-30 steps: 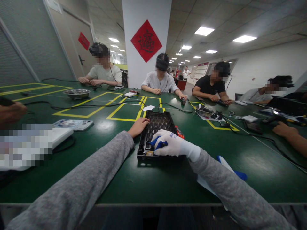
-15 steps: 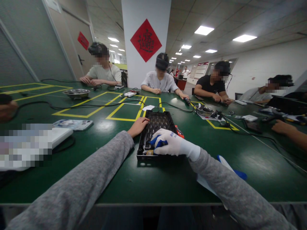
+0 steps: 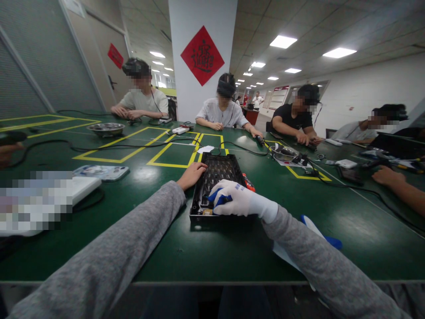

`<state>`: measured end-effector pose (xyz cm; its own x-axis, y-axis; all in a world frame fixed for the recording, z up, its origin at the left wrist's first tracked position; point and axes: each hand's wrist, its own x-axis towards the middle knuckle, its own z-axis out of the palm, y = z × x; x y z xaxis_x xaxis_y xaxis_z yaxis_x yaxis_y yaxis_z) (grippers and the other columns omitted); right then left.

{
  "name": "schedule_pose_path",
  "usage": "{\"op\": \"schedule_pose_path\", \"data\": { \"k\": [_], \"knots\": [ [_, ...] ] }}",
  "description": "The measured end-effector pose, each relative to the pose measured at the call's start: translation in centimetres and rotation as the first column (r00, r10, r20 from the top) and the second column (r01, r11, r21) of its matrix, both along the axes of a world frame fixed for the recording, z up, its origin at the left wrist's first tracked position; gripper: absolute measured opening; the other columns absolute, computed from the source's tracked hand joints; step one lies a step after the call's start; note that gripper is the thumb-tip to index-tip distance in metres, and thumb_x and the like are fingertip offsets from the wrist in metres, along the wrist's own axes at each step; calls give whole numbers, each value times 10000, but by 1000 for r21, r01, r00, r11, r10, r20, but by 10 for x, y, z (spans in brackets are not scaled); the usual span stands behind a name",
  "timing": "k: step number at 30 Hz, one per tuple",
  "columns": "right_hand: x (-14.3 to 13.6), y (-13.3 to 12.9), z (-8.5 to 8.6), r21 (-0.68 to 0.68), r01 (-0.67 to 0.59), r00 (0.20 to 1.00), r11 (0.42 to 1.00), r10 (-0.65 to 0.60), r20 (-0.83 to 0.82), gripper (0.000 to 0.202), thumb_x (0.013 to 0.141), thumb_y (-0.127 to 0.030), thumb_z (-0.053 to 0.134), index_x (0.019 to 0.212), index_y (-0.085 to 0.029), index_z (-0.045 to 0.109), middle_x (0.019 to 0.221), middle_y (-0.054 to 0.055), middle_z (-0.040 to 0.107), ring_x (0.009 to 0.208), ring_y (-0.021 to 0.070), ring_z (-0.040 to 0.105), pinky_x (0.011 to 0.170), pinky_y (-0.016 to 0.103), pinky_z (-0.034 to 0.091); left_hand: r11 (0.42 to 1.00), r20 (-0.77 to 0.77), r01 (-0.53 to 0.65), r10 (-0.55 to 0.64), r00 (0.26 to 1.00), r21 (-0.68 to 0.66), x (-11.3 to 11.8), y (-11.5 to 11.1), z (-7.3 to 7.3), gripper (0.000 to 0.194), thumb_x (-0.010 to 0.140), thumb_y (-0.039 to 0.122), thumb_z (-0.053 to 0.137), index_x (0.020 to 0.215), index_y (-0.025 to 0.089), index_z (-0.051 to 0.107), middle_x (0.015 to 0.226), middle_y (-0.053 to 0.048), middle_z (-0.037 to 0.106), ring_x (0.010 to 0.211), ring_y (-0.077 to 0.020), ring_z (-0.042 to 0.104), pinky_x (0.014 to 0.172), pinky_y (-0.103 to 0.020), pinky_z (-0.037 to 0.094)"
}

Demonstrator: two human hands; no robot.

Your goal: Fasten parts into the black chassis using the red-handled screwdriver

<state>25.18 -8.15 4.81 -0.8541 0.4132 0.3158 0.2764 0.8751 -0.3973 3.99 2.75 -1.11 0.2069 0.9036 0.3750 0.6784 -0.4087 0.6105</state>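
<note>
A black perforated keyboard case (image 3: 219, 173) lies lengthwise on the green table (image 3: 212, 252) in front of me. My bare left hand (image 3: 192, 174) rests on its left rim, fingers curled over the edge. My right hand (image 3: 234, 199), in a white glove with blue fingertips, presses down inside the near end of the case; whether it pinches something small there is hidden. A red-orange tool (image 3: 248, 182) lies against the case's right side, partly behind my gloved hand.
A loose white and blue glove (image 3: 318, 232) lies by my right forearm. A phone (image 3: 101, 172) and a white device sit at left. Several people work across the table among cables (image 3: 133, 145), a metal bowl (image 3: 106, 129) and yellow floor-tape rectangles.
My hands and the case stay put. A co-worker's hand at the right edge has drawn back slightly; another hand at the far left has shifted outward.
</note>
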Motion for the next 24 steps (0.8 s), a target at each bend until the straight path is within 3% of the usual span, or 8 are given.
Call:
{"op": "schedule_pose_path", "data": {
  "k": [13, 24],
  "knots": [
    [-1, 2, -4, 79, 0, 1000, 997, 3, -29, 193, 722, -373, 669, 738, -182, 689, 978, 63, 647, 958, 173, 543, 894, 341, 421, 1000, 8, -12, 12, 1000, -15, 0, -1, 0, 377, 805, 295, 365, 1024, 148, 634, 1109, -69, 608, 1099, -207, 491, 1002, -332, 355],
    [0, 3, -1, 51, -27, 1000, 998, 26, 17, 198, 760, -371, 634, 772, -182, 690, 1011, 54, 652, 975, 165, 554, 918, 329, 408, 1000, 8, 3, -3, 1000, -1, -1, 2, -2, 384, 809, 301, 360, 1023, 136, 633, 1111, -82, 604, 1095, -216, 492, 994, -342, 356]
  ]
}}
